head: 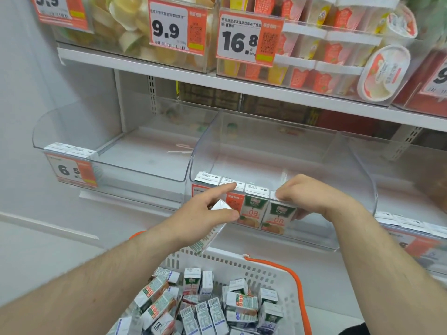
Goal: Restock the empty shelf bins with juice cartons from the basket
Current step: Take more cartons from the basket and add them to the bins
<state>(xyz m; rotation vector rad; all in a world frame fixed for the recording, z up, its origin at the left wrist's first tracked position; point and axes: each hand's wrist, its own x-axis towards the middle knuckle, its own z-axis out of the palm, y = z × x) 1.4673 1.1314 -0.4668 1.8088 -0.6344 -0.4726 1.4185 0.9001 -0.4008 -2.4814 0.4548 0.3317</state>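
A white store shelf (169,76) fills the view from nine to three o'clock, its upper tier packed with priced dessert cups, its lower tier carrying clear plastic bins. The middle bin (266,151), at the centre, is being filled first along its front wall, apparently so labels face shoppers; the left bin (108,141), at nine o'clock, holds only two cartons at its front corner. At six o'clock a white basket (242,264) with orange handles sits just below the bins, heaped with loose juice cartons (208,308) within easy reach. Four cartons stand upright in a row (242,187) against the middle bin's front. The right hand (312,194) reaches over the rim, its grip curled on the rightmost standing carton (278,213), seemingly squaring it to the row. The left hand (208,209) hangs outside the bin's front, its grip clenched on one spare carton (212,228), index finger extended toward the row, likely the next to go in.
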